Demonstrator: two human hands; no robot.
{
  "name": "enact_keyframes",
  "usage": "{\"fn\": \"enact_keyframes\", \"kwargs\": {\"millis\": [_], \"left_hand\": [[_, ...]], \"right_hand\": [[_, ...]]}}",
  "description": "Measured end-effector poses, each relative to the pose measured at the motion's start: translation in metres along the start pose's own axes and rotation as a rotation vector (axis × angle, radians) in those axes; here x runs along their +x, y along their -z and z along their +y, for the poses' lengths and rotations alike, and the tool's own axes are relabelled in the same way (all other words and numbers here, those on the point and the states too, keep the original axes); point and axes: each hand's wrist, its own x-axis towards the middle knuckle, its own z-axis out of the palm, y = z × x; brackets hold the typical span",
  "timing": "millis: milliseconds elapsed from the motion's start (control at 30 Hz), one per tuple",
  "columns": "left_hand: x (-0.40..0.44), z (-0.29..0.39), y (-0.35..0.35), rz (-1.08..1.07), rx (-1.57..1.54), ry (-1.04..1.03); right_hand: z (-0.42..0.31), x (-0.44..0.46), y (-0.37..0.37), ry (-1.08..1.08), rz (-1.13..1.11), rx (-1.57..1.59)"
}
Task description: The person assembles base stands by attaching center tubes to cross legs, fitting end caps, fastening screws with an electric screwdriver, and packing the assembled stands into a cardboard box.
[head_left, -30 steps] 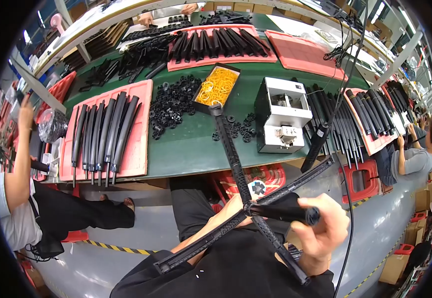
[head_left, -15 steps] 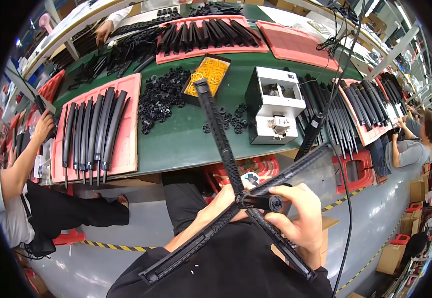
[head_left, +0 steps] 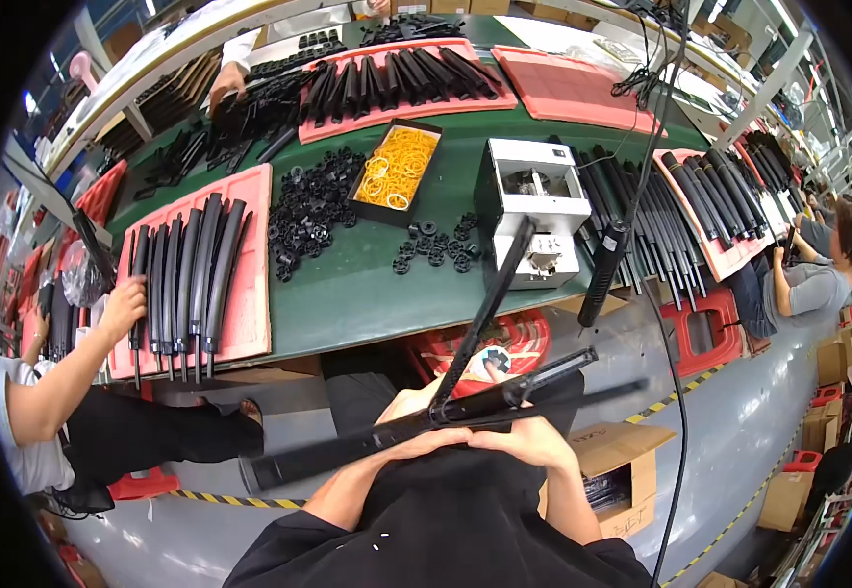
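Note:
In front of my lap is a black stand with a thick tube and several long ribbed legs (head_left: 490, 312), joined near its middle. The thick tube reaches down to the left. One leg points up, and others stretch out to the right. My left hand (head_left: 416, 419) is closed round the stand near its joint. My right hand (head_left: 536, 441) is closed on the legs right of the joint, its fingers partly hidden behind them. Behind the hands lies a red basket (head_left: 529, 338) with a small round white-and-dark piece above its near part.
The green table (head_left: 348, 294) bears black rings (head_left: 313, 211), a box of yellow rubber bands (head_left: 397, 167), a silver-and-black machine (head_left: 534, 211) and pink trays of black tubes (head_left: 259, 265). A black electric screwdriver (head_left: 604, 274) hangs at right. Co-workers sit left and right.
The stand has turned from facing me with legs spread to lying sideways, its thick tube now at left. My right hand has moved left and down. The co-worker's hand at left has lowered to the tubes.

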Motion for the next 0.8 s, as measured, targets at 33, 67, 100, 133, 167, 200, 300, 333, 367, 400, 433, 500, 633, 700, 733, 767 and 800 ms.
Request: {"fn": "enact_keyframes", "kwargs": {"millis": [33,67,100,133,167,200,300,333,367,400,433,500,633,700,733,767,800], "left_hand": [[-0.001,-0.003,0.001,-0.018,-0.03,0.015],[-0.002,-0.002,0.003,-0.025,-0.026,0.014],[-0.004,0.002,0.005,-0.066,-0.011,0.084],[-0.006,0.007,0.008,-0.107,0.005,0.154],[-0.008,0.01,0.011,-0.147,0.02,0.225],[-0.011,0.012,0.013,-0.185,0.035,0.297],[-0.017,0.006,0.022,-0.384,0.189,0.448],[-0.017,0.003,0.025,-0.482,0.268,0.521],[-0.016,0.001,0.026,-0.58,0.348,0.593],[-0.013,-0.001,0.027,-0.581,0.352,0.593],[-0.008,-0.001,0.027,-0.705,0.415,0.594],[0.004,-0.003,0.025,-0.954,0.536,0.588],[0.013,-0.006,0.02,-1.111,0.456,0.564],[0.02,-0.006,0.02,-1.145,0.332,0.539],[0.025,-0.004,0.02,-1.147,0.333,0.538],[0.031,0.002,0.019,-1.115,0.414,0.466],[0.035,0.01,0.016,-1.081,0.489,0.397]], "right_hand": [[0.004,0.003,-0.007,0.093,0.063,0.093],[0.005,0.007,-0.012,0.096,0.069,0.097],[0.006,0.011,-0.017,0.157,0.063,0.23],[0.006,0.015,-0.022,0.218,0.056,0.363],[0.007,0.019,-0.024,0.279,0.048,0.496],[0.008,0.021,-0.025,0.34,0.038,0.628],[0.013,0.028,-0.016,0.339,-0.017,0.711],[0.014,0.03,-0.012,0.341,-0.045,0.751],[0.014,0.031,-0.011,0.343,-0.074,0.791],[0.012,0.031,-0.013,0.346,-0.073,0.793],[0.006,0.028,-0.017,0.372,-0.129,0.853],[-0.007,0.022,-0.027,0.419,-0.24,0.97],[0.007,0.016,-0.016,0.514,-0.373,0.869],[0.016,0.014,-0.004,0.597,-0.44,0.707],[0.01,0.016,0.003,0.688,-0.409,0.718],[-0.003,0.015,0.01,0.774,-0.379,0.73],[-0.023,0.004,0.014,0.788,-0.268,0.886]]}}
